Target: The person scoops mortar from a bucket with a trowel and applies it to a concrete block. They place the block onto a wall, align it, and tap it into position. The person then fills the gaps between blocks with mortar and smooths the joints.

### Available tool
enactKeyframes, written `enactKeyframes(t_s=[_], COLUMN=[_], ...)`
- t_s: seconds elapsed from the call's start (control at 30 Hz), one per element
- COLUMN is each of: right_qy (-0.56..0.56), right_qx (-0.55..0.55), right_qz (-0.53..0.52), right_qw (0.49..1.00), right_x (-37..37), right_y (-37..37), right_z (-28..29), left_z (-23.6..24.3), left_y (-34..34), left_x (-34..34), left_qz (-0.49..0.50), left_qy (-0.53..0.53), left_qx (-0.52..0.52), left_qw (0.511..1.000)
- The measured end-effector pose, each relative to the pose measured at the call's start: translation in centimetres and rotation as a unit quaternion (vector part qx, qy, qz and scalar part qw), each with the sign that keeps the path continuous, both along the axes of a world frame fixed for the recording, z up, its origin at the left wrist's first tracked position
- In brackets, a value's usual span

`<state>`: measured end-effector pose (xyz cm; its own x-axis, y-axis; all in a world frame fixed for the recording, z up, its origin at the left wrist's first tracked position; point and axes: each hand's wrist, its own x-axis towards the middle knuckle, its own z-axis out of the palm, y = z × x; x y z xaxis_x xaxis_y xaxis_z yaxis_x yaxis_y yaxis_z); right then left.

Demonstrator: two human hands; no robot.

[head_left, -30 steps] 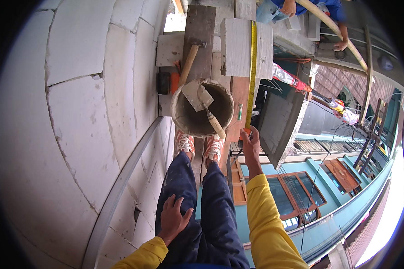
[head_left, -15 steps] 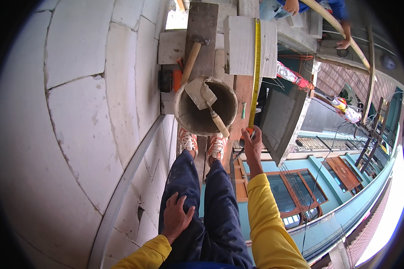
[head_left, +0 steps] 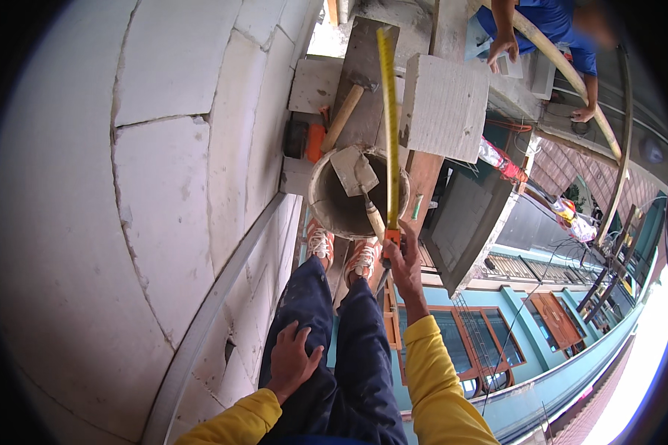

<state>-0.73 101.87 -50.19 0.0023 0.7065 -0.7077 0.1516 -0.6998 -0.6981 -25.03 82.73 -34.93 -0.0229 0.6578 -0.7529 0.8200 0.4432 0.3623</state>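
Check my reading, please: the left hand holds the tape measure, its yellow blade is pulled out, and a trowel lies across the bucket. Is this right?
Not quite: in the head view, the right hand, not the left hand, holds the tape measure. Its yellow blade is pulled out, and a trowel lies across the bucket.

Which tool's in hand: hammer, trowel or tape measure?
The tape measure: yellow blade extended, held in the right hand. The trowel lies across the bucket; the hammer lies beyond it, untouched.
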Motion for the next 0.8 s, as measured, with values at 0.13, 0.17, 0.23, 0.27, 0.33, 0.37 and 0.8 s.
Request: enactKeyframes(t_s=[0.13,0.17,0.23,0.27,0.33,0.37,0.8], right_qy=[0.055,0.058,0.073,0.073,0.074,0.090,-0.362], right_qx=[-0.003,-0.013,-0.040,-0.033,-0.021,-0.007,0.101], right_qz=[0.015,0.029,0.037,0.039,0.043,0.047,0.466], right_qw=[0.998,0.998,0.996,0.996,0.996,0.995,0.801], right_x=[-3.0,-4.0,-5.7,-6.4,-7.5,-8.2,-11.3], right_y=[-0.2,0.2,1.3,1.5,2.2,3.2,32.4], right_z=[-1.3,-1.1,-0.8,-1.1,-2.1,-2.5,-25.0], left_z=[0.2,0.2,0.2,0.2,0.1,0.0,-0.1], left_y=[0.6,0.6,0.8,1.0,1.2,1.3,3.6], left_x=[0.3,0.3,0.4,0.3,0.3,0.3,-0.8], left_qz=[0.018,0.023,0.030,0.034,0.045,0.050,0.124], left_qy=[0.003,0.005,0.005,0.001,-0.007,-0.004,0.004], left_qx=[-0.006,-0.008,-0.012,-0.008,-0.003,-0.009,-0.042], left_qw=[1.000,1.000,0.999,0.999,0.999,0.999,0.991])
